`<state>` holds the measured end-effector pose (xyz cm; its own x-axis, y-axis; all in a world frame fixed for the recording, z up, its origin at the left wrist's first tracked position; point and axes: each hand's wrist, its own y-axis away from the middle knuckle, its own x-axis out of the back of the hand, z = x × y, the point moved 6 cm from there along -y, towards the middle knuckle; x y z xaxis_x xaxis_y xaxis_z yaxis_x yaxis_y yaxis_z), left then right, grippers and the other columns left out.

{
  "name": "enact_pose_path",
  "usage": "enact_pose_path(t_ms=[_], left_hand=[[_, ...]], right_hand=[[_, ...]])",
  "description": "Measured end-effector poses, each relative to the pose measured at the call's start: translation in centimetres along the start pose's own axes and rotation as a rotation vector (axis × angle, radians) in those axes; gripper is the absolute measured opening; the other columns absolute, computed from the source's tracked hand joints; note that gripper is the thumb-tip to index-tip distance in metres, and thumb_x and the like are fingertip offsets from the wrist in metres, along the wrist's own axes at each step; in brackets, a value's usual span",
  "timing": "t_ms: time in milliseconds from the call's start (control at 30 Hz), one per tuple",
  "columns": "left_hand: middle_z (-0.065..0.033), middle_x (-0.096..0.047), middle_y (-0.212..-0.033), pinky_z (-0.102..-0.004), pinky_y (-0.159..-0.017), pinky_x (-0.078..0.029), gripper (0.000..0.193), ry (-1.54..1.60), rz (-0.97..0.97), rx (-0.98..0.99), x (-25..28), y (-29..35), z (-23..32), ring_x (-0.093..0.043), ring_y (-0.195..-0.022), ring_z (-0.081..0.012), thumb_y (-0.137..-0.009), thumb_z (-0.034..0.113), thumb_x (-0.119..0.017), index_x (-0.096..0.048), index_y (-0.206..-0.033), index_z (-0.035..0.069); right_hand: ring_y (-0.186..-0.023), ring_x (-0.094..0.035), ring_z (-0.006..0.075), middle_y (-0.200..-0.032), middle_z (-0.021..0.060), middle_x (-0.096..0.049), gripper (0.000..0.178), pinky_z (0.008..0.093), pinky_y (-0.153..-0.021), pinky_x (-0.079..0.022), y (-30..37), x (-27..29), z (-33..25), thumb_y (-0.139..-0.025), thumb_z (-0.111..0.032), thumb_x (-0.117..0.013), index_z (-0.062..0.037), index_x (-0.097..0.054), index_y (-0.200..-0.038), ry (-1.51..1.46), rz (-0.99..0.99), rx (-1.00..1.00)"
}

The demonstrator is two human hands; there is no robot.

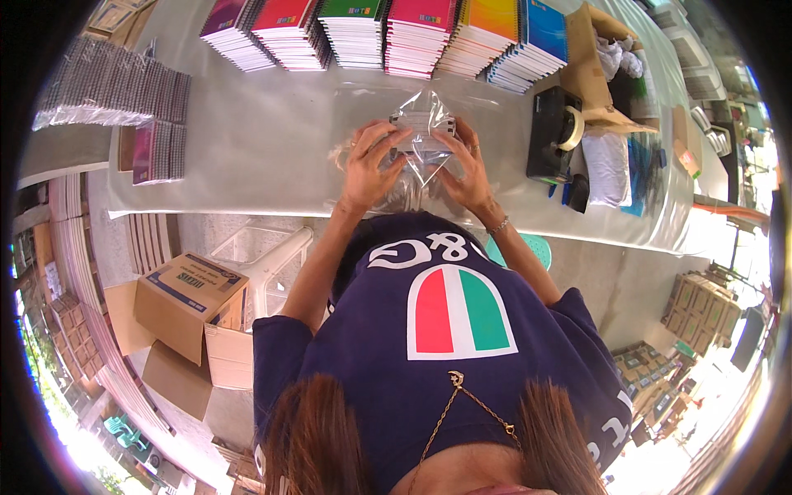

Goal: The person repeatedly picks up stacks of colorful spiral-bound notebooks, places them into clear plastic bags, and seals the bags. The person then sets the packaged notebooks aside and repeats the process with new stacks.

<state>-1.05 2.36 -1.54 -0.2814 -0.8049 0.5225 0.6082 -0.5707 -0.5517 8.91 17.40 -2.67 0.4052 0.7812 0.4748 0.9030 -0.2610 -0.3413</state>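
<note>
A small white bundle in clear plastic [422,132], apparently spiral notebooks seen edge-on, stands on the covered table in front of me. My left hand [373,163] grips its left side, fingers bent over the film. On the other side, my right hand [464,163] holds it with the thumb pressed toward the middle and fingers round the far edge. Loose film peaks above and below the bundle and catches the light. Just beyond my hands stands a row of spiral notebook stacks: purple [235,33], red [285,33], green [353,33], pink [419,37], yellow [481,40] and blue [528,45].
Wrapped notebooks [111,87] are piled at the table's left end. A black tape dispenser [551,132] stands right of my hands, beside an open cardboard box [606,74] and a white packet [606,169]. Below are an open carton [194,289], a white plastic chair [272,260] and a green stool [528,250].
</note>
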Motion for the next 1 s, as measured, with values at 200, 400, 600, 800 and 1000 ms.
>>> enact_pose_path(t_ms=[200, 400, 600, 800, 1000], left_hand=[[-0.0009, -0.062, -0.097, -0.0351, -0.083, -0.051, 0.028, -0.033, -0.233, -0.123, 0.3, -2.0, 0.9, -0.058, -0.100, -0.0235, -0.074, 0.012, -0.075, -0.072, -0.103, 0.012], [0.0008, -0.064, -0.088, -0.0349, -0.076, -0.051, 0.017, -0.055, -0.257, -0.052, 0.5, -3.6, 1.0, -0.062, -0.085, -0.0213, -0.075, 0.014, -0.074, -0.072, -0.092, 0.013], [0.0006, -0.065, -0.089, -0.0354, -0.073, -0.052, 0.017, -0.092, -0.251, -0.010, 0.1, -4.0, 0.5, -0.063, -0.086, -0.0238, -0.081, 0.026, -0.071, -0.070, -0.095, 0.016], [-0.0062, -0.066, -0.091, -0.0308, -0.083, -0.049, 0.032, 0.042, 0.028, 0.177, 0.5, -4.6, 0.6, -0.064, -0.088, -0.0219, -0.080, 0.024, -0.076, -0.068, -0.109, 0.012], [-0.0031, -0.069, -0.102, -0.0263, -0.081, -0.048, 0.039, 0.588, -0.278, 0.670, -2.0, -3.1, -2.8, -0.061, -0.091, -0.0096, -0.085, 0.019, -0.074, -0.066, -0.119, 0.005]], right_hand=[[-0.127, -0.047, 0.0347, -0.135, 0.0187, -0.048, 0.038, 0.0439, -0.107, -0.040, -1.0, 0.0, 0.3, -0.074, -0.002, -0.075, -0.0111, -0.071, -0.112, -0.081, 0.114, 0.061], [-0.110, -0.056, 0.0304, -0.123, 0.0168, -0.056, 0.028, 0.0391, -0.094, -0.047, -2.0, 0.4, -0.3, -0.074, -0.003, -0.076, -0.0093, -0.074, -0.102, -0.066, 0.146, 0.054], [-0.094, -0.059, 0.0232, -0.112, 0.0135, -0.060, 0.024, 0.0335, -0.083, -0.049, -3.8, 1.3, 0.9, -0.074, -0.007, -0.080, -0.0065, -0.073, -0.096, -0.095, 0.032, -0.042], [-0.094, -0.057, 0.0142, -0.108, 0.0057, -0.059, 0.028, 0.0274, -0.082, -0.047, -5.8, 0.8, 2.7, -0.081, -0.012, -0.076, -0.0036, -0.069, -0.107, -0.466, -0.065, -0.273], [-0.098, -0.055, 0.0093, -0.113, 0.0027, -0.059, 0.028, 0.0221, -0.081, -0.044, -5.9, -0.4, 3.7, -0.090, -0.014, -0.065, -0.0022, -0.067, -0.115, -0.580, -0.314, -0.314]])
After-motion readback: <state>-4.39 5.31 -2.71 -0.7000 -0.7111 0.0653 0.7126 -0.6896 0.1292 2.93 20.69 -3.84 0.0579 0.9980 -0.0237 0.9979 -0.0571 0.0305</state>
